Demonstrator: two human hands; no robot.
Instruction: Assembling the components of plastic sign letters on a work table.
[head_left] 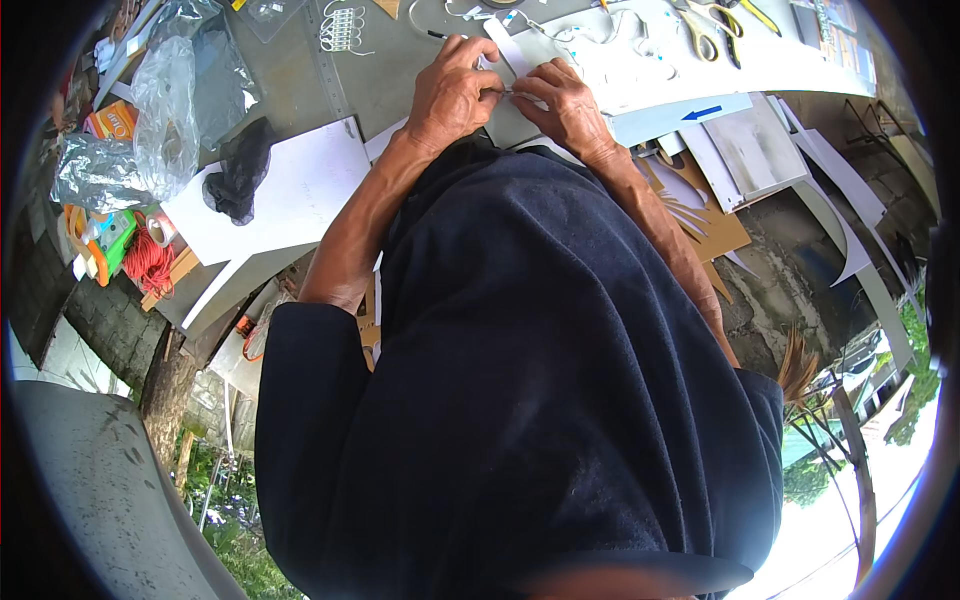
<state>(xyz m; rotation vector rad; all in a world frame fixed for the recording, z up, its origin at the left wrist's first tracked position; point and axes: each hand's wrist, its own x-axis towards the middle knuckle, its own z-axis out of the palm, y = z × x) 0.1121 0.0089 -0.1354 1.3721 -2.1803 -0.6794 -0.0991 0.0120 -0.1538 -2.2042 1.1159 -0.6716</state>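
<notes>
My left hand (460, 92) and my right hand (567, 108) are close together at the near edge of the worktable, with fingertips pinched toward each other. Something small and thin is between them, too hidden by the fingers to name. A narrow white strip (507, 46) slants away just beyond the fingers. To its right lies a white sheet (790, 72) with thin white wires (640, 48) strewn over it. Scissors with pale yellow handles (704, 44) and yellow-and-black pliers (760, 17) rest at the far right.
A string of small white modules (342, 32) lies at the far left, near a metal ruler (330, 82). Clear plastic bags (168, 110), a crumpled black bag (240, 172) and red cord (149, 264) are on the left. Brown cut-out board (722, 226) and white offcuts (835, 180) stand at the right.
</notes>
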